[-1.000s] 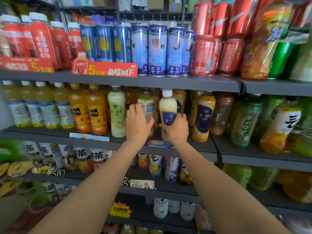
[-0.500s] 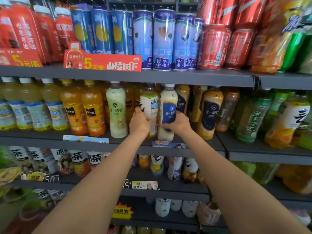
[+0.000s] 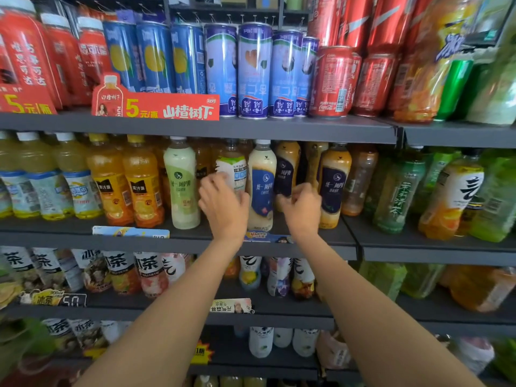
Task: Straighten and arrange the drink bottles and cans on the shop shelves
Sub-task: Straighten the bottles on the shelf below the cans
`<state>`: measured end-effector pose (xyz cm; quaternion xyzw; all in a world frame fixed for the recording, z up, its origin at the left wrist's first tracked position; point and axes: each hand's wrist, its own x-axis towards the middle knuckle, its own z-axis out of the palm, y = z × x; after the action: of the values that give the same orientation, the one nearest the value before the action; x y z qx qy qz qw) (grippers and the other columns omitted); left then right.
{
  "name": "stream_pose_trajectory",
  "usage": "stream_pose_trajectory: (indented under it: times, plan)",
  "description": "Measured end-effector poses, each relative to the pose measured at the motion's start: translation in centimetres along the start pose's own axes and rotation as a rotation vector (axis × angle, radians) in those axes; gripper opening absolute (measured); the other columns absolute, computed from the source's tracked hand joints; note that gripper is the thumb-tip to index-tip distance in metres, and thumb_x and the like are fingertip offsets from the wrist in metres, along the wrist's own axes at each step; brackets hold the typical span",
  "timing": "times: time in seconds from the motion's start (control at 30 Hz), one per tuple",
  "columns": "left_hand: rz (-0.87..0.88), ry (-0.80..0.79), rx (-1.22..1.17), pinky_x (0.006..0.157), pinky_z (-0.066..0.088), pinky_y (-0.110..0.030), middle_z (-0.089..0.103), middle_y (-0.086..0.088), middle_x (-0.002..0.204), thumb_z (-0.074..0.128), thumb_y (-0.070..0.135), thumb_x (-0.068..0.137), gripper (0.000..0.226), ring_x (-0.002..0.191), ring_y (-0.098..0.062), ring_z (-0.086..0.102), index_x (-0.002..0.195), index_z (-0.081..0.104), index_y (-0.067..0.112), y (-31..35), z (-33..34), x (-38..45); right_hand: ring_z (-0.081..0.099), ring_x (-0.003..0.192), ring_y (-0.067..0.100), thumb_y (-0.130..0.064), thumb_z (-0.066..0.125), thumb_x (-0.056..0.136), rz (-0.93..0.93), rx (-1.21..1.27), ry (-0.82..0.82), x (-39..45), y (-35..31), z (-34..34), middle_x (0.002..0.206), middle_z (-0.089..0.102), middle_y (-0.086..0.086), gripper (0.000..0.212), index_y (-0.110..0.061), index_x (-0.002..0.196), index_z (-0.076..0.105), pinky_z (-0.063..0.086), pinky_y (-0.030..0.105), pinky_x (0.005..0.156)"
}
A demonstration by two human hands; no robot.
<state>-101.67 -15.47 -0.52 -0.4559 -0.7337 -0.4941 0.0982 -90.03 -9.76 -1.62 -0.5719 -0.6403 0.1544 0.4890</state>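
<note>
On the middle shelf [image 3: 321, 236] a cream bottle with a blue label [image 3: 262, 188] stands upright between my hands. My left hand [image 3: 223, 205] grips a clear bottle with a white and green label [image 3: 233, 170] just left of it. My right hand [image 3: 303, 209] sits to the right of the cream bottle with its fingers curled against a brown bottle with a dark label [image 3: 286, 169] behind. Whether those fingers hold that bottle is hidden. A pale green bottle [image 3: 181, 185] stands left of my left hand, and a tan dark-labelled bottle [image 3: 333, 185] right of my right hand.
Orange juice bottles [image 3: 142, 185] and yellow bottles [image 3: 44, 185] fill the shelf's left, green tea bottles [image 3: 396, 191] its right. Blue cans [image 3: 254, 71] and red cans [image 3: 332, 82] line the shelf above, with a red price sign [image 3: 167, 108]. Lower shelves hold tea bottles [image 3: 120, 272].
The view has moved closer. My right hand has come off the cream bottle and shifted right of it. My left hand stays on the white-and-green-labelled bottle.
</note>
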Motion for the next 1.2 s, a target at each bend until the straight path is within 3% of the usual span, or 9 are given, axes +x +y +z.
stream_pose_trajectory:
  times: [0.13, 0.2, 0.37, 0.53, 0.73, 0.8, 1.03, 1.2]
  plan:
    - [0.476, -0.098, 0.0, 0.086, 0.044, -0.035, 0.053, -0.014, 0.113, 0.061, 0.003, 0.078, 0.035, 0.104, -0.028, 0.052, 0.113, 0.055, 0.003, 2.7, 1.4, -2.7, 0.047, 0.108, 0.029, -0.025, 0.066, 0.084, 0.103, 0.0, 0.216, -0.1, 2.5, -2.7, 0.11, 0.053, 0.014, 0.029, -0.005, 0.101, 0.052, 0.041, 0.037, 0.086]
    - [0.567, -0.157, 0.011, 0.081, 0.048, -0.036, 0.055, -0.016, 0.112, 0.062, -0.001, 0.074, 0.038, 0.1, -0.03, 0.056, 0.112, 0.056, 0.002, 4.0, 2.3, -3.4, 0.043, 0.114, 0.032, -0.024, 0.069, 0.082, 0.188, -0.002, 0.243, 0.2, 3.5, -3.5, 0.118, 0.048, 0.016, 0.039, -0.003, 0.107, 0.048, 0.041, 0.039, 0.089]
    - [0.514, -0.202, 0.01, 0.087, 0.046, -0.04, 0.053, -0.018, 0.116, 0.058, -0.002, 0.077, 0.039, 0.107, -0.032, 0.053, 0.116, 0.054, -0.001, 5.1, 3.5, -3.9, 0.038, 0.125, 0.036, -0.03, 0.073, 0.078, 0.296, -0.02, 0.043, 2.1, 5.2, -4.6, 0.132, 0.043, 0.02, 0.068, 0.001, 0.126, 0.036, 0.037, 0.045, 0.1]
    - [0.462, -0.16, 0.115, 0.082, 0.044, -0.04, 0.055, -0.015, 0.115, 0.06, 0.002, 0.076, 0.04, 0.105, -0.032, 0.054, 0.116, 0.055, 0.003, 4.2, 3.2, -3.6, 0.044, 0.126, 0.036, -0.027, 0.074, 0.078, 0.319, 0.02, -0.123, 4.6, 6.0, -4.4, 0.134, 0.047, 0.018, 0.071, -0.004, 0.13, 0.034, 0.04, 0.048, 0.103]
    - [0.321, -0.175, 0.284, 0.105, 0.029, -0.037, 0.038, -0.014, 0.136, 0.054, 0.014, 0.085, 0.05, 0.126, -0.029, 0.035, 0.133, 0.04, 0.007, 2.8, 2.4, -2.8, 0.05, 0.118, 0.035, -0.024, 0.075, 0.076, 0.239, 0.008, -0.087, 3.6, 5.6, -3.9, 0.128, 0.048, 0.017, 0.059, -0.001, 0.121, 0.043, 0.043, 0.041, 0.092]
    - [0.296, -0.19, 0.315, 0.106, 0.027, -0.036, 0.033, -0.013, 0.139, 0.053, 0.018, 0.087, 0.054, 0.128, -0.028, 0.032, 0.138, 0.035, 0.008, 2.8, 2.5, -2.9, 0.052, 0.115, 0.034, -0.026, 0.077, 0.073, 0.194, -0.005, -0.114, 2.9, 5.0, -3.2, 0.125, 0.05, 0.016, 0.06, -0.002, 0.118, 0.045, 0.044, 0.042, 0.091]
    - [0.417, -0.237, 0.327, 0.105, 0.03, -0.039, 0.034, -0.013, 0.144, 0.052, 0.013, 0.086, 0.057, 0.131, -0.03, 0.032, 0.14, 0.036, 0.005, 2.8, 2.2, -3.3, 0.052, 0.116, 0.034, -0.029, 0.08, 0.07, 0.132, 0.007, -0.21, 1.9, 3.0, -0.5, 0.126, 0.053, 0.015, 0.067, -0.003, 0.119, 0.043, 0.046, 0.042, 0.091]
    - [0.482, -0.286, 0.332, 0.109, 0.023, -0.034, 0.023, -0.006, 0.151, 0.046, 0.014, 0.09, 0.058, 0.138, -0.023, 0.022, 0.145, 0.027, 0.011, 2.8, 2.5, -3.0, 0.049, 0.117, 0.036, -0.027, 0.081, 0.069, 0.112, 0.025, -0.223, 1.9, 3.0, -0.1, 0.128, 0.049, 0.016, 0.072, -0.002, 0.121, 0.04, 0.045, 0.045, 0.094]
